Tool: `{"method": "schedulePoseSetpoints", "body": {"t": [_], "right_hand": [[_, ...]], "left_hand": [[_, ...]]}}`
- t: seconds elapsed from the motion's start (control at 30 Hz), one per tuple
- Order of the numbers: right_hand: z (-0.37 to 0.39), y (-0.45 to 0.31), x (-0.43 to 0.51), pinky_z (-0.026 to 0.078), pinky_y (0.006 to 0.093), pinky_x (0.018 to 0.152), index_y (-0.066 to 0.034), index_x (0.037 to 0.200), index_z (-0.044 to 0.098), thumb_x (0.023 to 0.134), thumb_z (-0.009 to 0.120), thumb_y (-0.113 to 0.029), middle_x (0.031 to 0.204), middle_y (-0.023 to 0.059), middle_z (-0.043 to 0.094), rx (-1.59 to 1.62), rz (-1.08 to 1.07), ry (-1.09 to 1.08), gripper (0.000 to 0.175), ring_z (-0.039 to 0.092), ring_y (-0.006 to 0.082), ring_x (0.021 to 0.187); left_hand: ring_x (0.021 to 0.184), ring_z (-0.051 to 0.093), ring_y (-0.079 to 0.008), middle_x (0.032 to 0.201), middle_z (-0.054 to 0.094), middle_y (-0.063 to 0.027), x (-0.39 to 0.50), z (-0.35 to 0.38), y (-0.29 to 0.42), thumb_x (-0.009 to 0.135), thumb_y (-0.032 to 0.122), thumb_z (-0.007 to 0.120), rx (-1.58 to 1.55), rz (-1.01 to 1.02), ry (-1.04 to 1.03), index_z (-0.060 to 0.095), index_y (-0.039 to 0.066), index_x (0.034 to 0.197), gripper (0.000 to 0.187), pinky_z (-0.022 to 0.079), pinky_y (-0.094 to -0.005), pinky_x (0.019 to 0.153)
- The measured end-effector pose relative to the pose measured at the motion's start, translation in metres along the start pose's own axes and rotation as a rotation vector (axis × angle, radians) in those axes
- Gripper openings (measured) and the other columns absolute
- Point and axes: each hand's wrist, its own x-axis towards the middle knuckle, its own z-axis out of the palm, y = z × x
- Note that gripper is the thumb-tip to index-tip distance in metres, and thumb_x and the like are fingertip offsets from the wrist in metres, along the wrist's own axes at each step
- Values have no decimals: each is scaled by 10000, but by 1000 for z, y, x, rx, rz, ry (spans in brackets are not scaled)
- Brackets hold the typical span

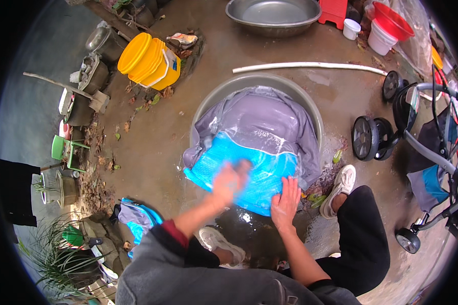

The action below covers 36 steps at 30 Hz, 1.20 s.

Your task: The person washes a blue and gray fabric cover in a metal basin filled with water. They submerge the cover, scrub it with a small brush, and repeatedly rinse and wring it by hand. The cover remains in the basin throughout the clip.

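Note:
Wet grey and bright blue fabric (267,114) with white piping is spread in a large round grey basin (313,103) and hangs over its near rim. Suds or wet streaks show on it. Blurred by motion, my left hand (227,181) is over the blue part, around a dark brownish object (243,166), perhaps a brush; its kind is not clear. Flat on the blue fabric's lower right edge lies my right hand (286,200), its fingers spread.
Beyond the basin lie a white pipe (290,65) and a wide metal basin (274,23). Yellow buckets (152,63) stand upper left. A stroller (427,141) is at the right. More blue and grey fabric (137,217) lies lower left. The ground is wet.

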Motion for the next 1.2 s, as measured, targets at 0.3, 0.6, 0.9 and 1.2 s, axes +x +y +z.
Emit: {"method": "schedulePoseSetpoints", "body": {"t": [0.3,0.6,0.9,1.2], "right_hand": [[-4,-2,5,150,508,1191,47,1436,330,835,477,-99,1454,238,409,13,45,-42,635,288,385,1427],[0,4,2,136,528,1189,44,1459,280,813,504,-113,1471,259,367,112,106,-27,702,287,406,1418],[11,4,0,235,502,1153,28,1386,381,876,493,-68,1413,238,432,221,140,206,531,383,393,1344],[-6,31,15,264,469,1147,44,1370,376,731,655,-20,1400,256,359,197,194,474,700,357,417,1330]], "left_hand": [[890,605,-404,1042,526,-233,72,24,-23,910,325,589,229,-99,217,497,277,1345,447,539,-493,726],[887,612,-394,1026,524,-207,80,64,55,893,262,619,70,253,128,523,246,1325,443,539,-479,727],[899,603,-352,1087,550,-206,-13,11,65,895,272,618,43,322,-104,550,249,1297,409,545,-446,736],[852,587,-347,1015,545,-194,34,54,107,895,300,621,14,386,-23,541,265,1312,426,522,-424,677]]}}
